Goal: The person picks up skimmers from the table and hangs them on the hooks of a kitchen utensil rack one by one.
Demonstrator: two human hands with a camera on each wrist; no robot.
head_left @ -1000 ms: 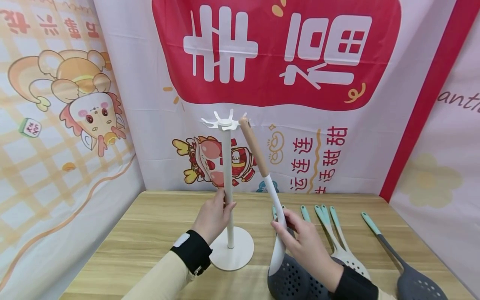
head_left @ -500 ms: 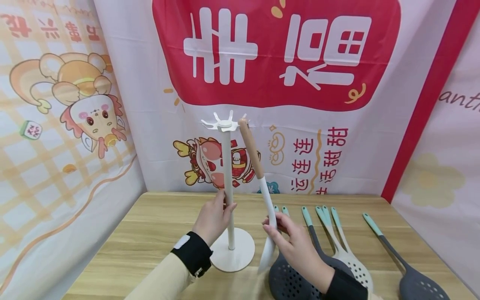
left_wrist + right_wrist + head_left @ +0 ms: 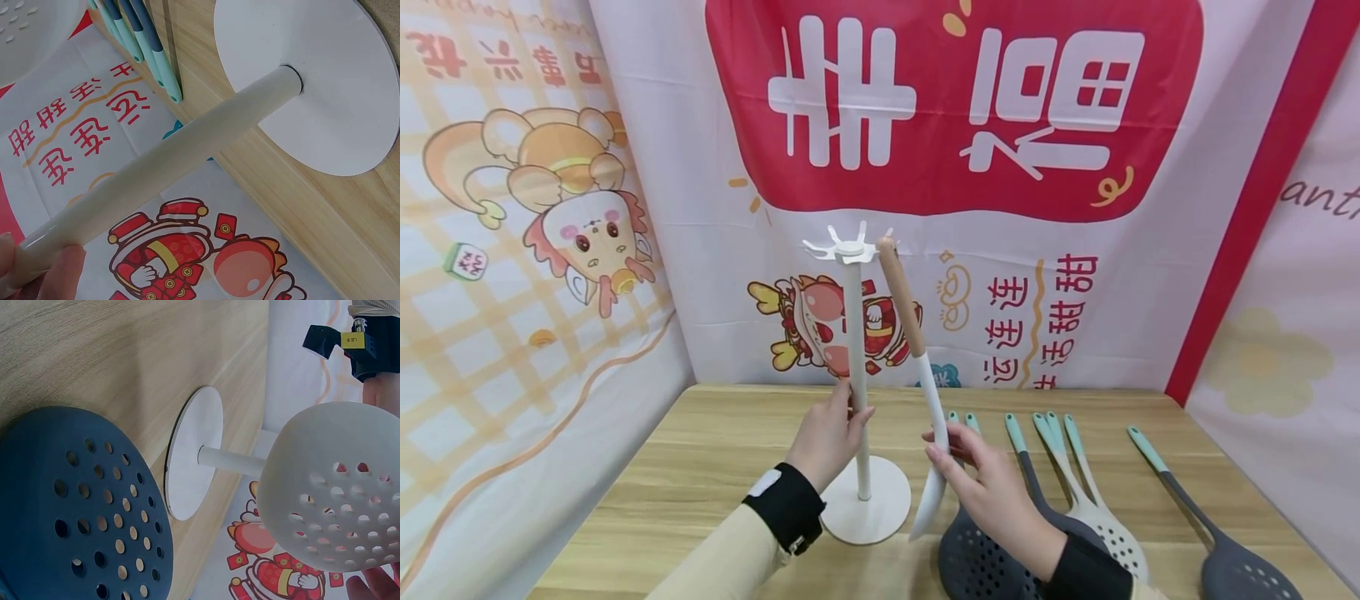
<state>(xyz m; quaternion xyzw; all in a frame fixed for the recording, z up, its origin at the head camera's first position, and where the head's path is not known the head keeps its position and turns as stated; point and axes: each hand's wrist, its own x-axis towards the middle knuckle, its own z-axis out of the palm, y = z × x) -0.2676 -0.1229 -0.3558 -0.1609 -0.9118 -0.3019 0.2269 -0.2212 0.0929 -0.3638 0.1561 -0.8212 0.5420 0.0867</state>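
Observation:
A white utensil stand has a slim pole (image 3: 855,333), a round base (image 3: 883,508) and a ring of hooks (image 3: 852,247) on top. My left hand (image 3: 826,433) grips its pole below the middle. My right hand (image 3: 988,487) holds a white skimmer (image 3: 904,304) with a wood-coloured handle, fingers and thumb on its lower white part. Handle upward, the skimmer leans left, and its tip overlaps a right-hand hook in the head view. The skimmer's broad holed head (image 3: 331,475) fills the right side of the right wrist view, with fingertips (image 3: 372,587) at its edge.
Dark grey skimmers (image 3: 973,554) with mint handle ends lie right of the stand, partly behind my right hand. White slotted utensils (image 3: 1120,542) lie beyond them. A dark slotted turner (image 3: 1243,575) lies far right. Printed cloth (image 3: 1075,183) hangs behind the wooden table (image 3: 737,500).
The skimmer's lower end and my right hand have swung left toward the stand, while the handle tip stays by the hooks. My left hand keeps its hold on the pole.

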